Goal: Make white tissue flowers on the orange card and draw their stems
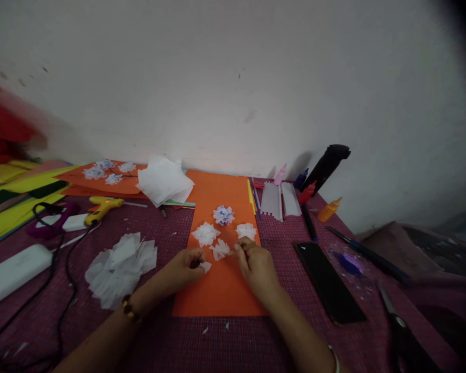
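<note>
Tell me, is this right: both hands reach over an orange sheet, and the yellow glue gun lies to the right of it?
Not quite: the head view shows the yellow glue gun lying to the left of that orange sheet. The left hand and right hand do reach over it.

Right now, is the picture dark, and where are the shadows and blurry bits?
Head view: dim, the wall palest near the middle. Head view: soft shadows left of the pink bottle and black object. Head view: top right corner black, red thing at left blurred.
</note>
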Available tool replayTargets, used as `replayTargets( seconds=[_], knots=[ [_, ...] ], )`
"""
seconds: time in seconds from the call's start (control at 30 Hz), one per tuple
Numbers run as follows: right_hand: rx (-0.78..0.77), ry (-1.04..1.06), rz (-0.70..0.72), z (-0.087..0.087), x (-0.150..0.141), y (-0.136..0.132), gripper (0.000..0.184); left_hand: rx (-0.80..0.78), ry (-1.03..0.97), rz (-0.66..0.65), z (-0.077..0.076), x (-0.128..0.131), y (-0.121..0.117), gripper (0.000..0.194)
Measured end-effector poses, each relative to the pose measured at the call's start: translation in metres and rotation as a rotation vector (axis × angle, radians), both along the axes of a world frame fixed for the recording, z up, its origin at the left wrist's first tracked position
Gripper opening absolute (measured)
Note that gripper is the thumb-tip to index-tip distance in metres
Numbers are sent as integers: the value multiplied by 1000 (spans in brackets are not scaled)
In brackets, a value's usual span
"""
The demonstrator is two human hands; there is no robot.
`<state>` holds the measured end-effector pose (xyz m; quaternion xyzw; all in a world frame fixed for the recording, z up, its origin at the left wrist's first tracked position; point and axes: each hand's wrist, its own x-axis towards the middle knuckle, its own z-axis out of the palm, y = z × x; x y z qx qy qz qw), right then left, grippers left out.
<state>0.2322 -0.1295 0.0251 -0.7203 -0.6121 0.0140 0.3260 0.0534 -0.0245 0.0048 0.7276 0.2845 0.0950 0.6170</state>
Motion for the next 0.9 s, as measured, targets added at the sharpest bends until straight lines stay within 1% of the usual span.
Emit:
replayTargets(
  seconds=[0.13, 0.23, 0.3, 0.4, 0.53, 0.6, 0.67, 0.73, 0.8, 0.9],
  knots=[
    [1, 38, 31, 1, -1, 0, 35, 52, -2, -8, 0, 0, 0, 15],
    [-1, 75, 44, 0, -2, 2, 35, 26, -7, -16, 4, 1, -1, 16],
    [6, 143, 48, -2, 1, 3, 34, 8, -5, -19, 6, 1, -2, 16],
    [44, 353, 14, -6, 10, 7, 33, 5, 1, -17, 6, 1, -2, 16],
    [155, 741, -109, -11, 25, 10, 34, -7, -5, -6, 6, 0, -1, 16],
    [165, 829, -101, -13, 26, 10, 34, -26, -16, -13, 7, -1, -1, 14],
    [133, 812, -55, -13, 23, 10, 35, -59, -32, -24, 9, -1, -2, 12],
    [100, 746, -14, -13, 17, 10, 36, -87, -46, -20, 9, -1, -2, 12],
    [82, 690, 11, -13, 11, 10, 37, -106, -59, -17, 7, -1, -2, 11],
    [68, 658, 36, -13, 7, 11, 36, -111, -74, -26, 3, -1, -1, 10]
  ],
)
